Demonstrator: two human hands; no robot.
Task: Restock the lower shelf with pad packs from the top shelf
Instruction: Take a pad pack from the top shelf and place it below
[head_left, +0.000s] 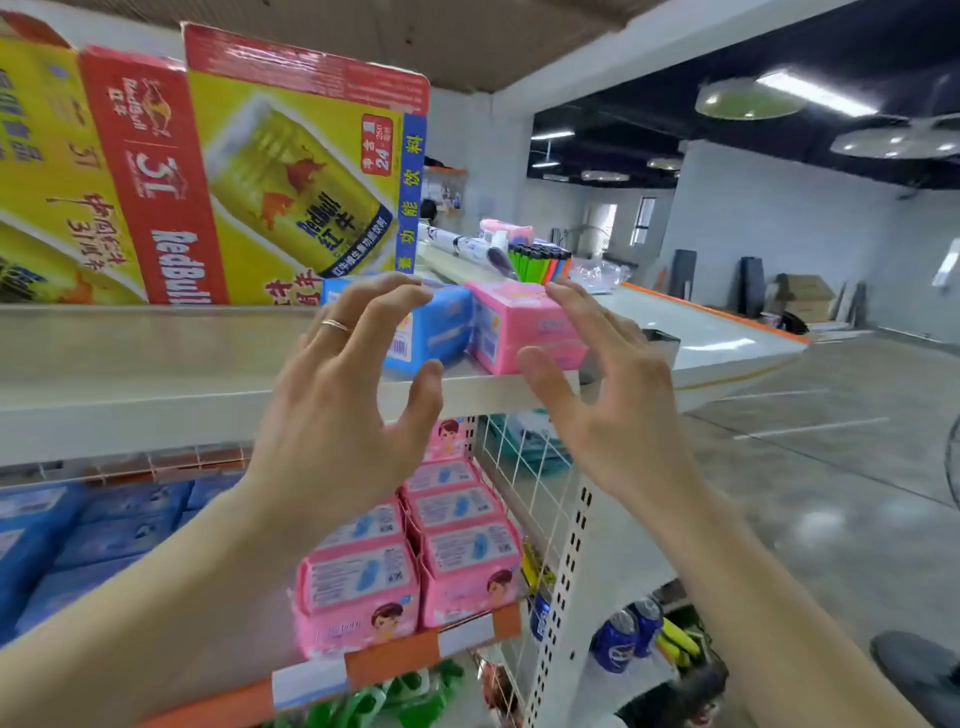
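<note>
held up at top shelf (156, 374) edge: left hand (337, 415) and right hand (613, 410), fingers (374, 306) spread loose, gripping nothing, flanking blue pad pack (436, 332) and pink pad pack (519, 332) side by side, probably to scoop both together for lower shelf (395, 660).

The Red Bull carton (208, 171) on the top shelf (130, 374) carries "RedBull" and what looks like "31" on its red side panel (156, 208). Its printed can (311, 208) reads "RedBull" and 红牛, a red badge (377, 150) reads "24", and a blue strip (413, 197) reads 功能饮料. The blue pad pack (431, 332) shows a barcode. Its lettering is too blurred to read, as is that on the pink pad packs (358, 587).
</note>
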